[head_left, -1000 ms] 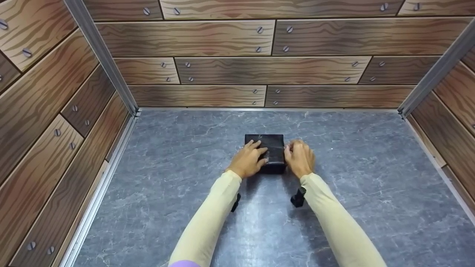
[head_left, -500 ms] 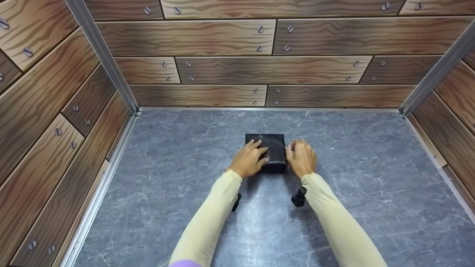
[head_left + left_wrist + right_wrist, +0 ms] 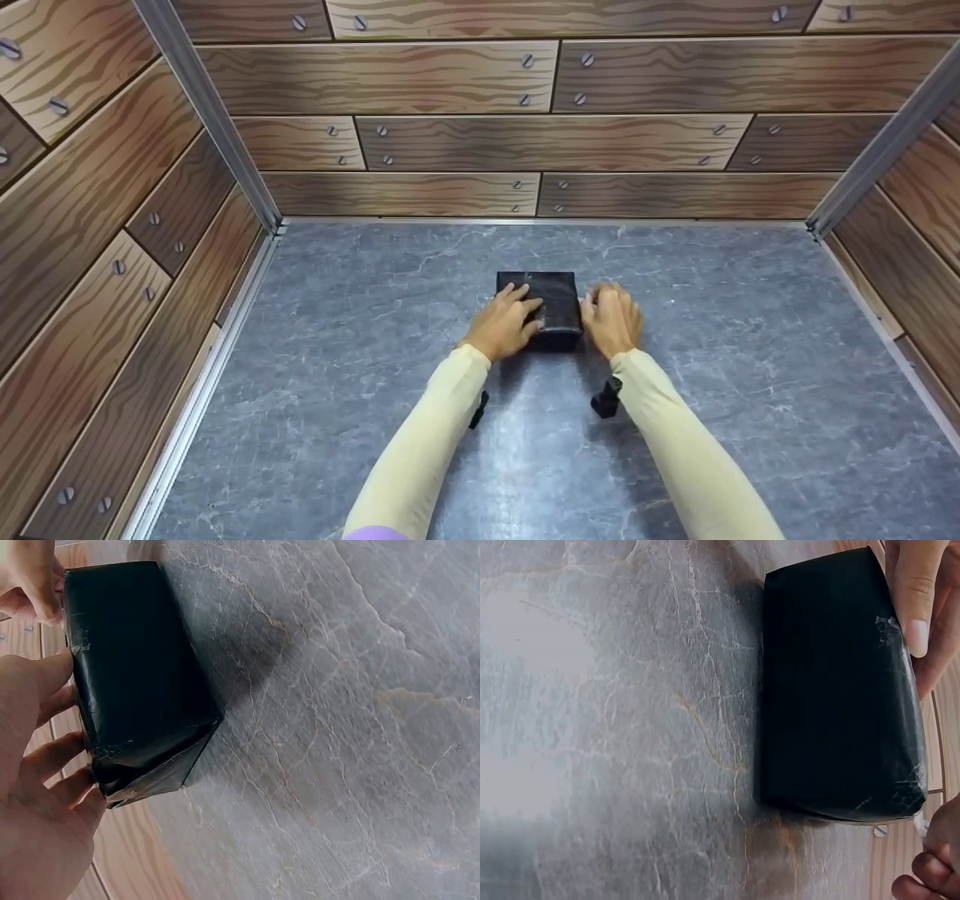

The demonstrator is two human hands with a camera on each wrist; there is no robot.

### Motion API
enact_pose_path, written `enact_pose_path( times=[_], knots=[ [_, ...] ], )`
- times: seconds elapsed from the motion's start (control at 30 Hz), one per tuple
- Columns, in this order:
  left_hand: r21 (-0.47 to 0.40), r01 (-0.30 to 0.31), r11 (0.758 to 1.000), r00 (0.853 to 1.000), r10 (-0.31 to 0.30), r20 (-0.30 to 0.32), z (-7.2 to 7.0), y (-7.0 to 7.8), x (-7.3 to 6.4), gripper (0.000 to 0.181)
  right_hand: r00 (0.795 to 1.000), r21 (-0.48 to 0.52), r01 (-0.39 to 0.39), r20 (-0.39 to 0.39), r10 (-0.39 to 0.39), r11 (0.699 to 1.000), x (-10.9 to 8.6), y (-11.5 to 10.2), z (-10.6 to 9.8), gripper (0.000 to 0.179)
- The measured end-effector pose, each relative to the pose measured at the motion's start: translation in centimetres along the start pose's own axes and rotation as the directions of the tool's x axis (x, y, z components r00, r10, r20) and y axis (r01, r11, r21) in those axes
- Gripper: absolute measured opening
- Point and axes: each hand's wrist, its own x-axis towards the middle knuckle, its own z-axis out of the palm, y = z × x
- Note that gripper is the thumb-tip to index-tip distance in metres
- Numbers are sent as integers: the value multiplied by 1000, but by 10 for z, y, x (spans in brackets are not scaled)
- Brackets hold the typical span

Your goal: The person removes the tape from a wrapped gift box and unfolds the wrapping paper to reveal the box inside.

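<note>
A box wrapped in shiny black film (image 3: 556,304) sits on the grey marbled surface in the head view. My left hand (image 3: 496,322) rests on its top and left side, fingers spread. In the left wrist view those fingers (image 3: 66,784) lie against the box's edge. Close by the box's right side is my right hand (image 3: 613,321), its fingers curled in a pinch. A thin, whitish translucent strip (image 3: 920,825), which looks like clear tape, runs from the box's corner into that pinch in the right wrist view. The strip's far end is hidden by the fingers.
Wood-print panels (image 3: 450,142) wall in the back and both sides. Metal rails (image 3: 251,180) run up the back corners, and another metal strip (image 3: 202,390) edges the left side. Dark wrist devices (image 3: 606,397) hang under the sleeves.
My right hand has shifted very slightly to the right, away from the box. The left hand stays on the box, which shows no clear movement.
</note>
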Motion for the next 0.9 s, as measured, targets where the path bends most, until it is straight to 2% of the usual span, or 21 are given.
enact_pose_path(
  times=[0.23,0.4,0.8,0.9],
  knots=[
    [-8,6,1000,1000,-6,8,0,0,0,47,1000,7,6,-23,-6,1000,0,8,-3,12],
    [-3,4,1000,1000,-4,0,0,0,-1,47,1000,39,-4,-7,4,999,0,10,-7,11],
    [-14,-4,1000,1000,3,-7,2,1,-2,47,994,67,-100,49,97,993,4,20,-22,14],
    [-19,-4,1000,1000,4,-10,3,1,-2,47,994,67,-100,59,96,993,5,23,-25,14]
  ],
)
